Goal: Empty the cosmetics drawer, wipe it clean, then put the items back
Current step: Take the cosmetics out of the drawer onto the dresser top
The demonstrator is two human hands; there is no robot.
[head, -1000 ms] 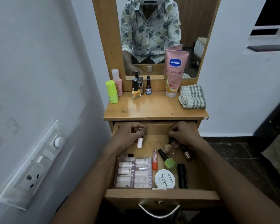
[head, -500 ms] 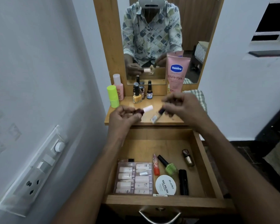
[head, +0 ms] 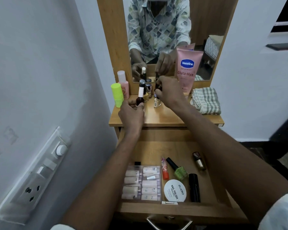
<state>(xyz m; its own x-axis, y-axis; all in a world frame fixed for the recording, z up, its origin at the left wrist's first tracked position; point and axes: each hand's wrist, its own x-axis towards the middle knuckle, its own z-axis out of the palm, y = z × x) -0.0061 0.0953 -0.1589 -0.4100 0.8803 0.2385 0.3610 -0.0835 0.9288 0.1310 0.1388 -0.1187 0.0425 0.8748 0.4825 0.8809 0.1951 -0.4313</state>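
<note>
Both bottles now reach the dresser top (head: 165, 117) at frame centre, left hand (head: 131, 113) gripping the white-capped bottle (head: 140, 97), right hand (head: 170, 93) pinching the pale bottle (head: 157, 103) by its cap; the drawer (head: 170, 147), lower centre, remains partly filled.

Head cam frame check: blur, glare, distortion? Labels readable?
Head view: dim, flat indoor light, no hard glare; fisheye bows the switch panel and splays the mirror frame; the left hand holding the white-capped bottle and the right hand pinching the clear nail polish bottle look slightly soft; print on the Vaseline tube and ZUDIO lid is legible.
</note>
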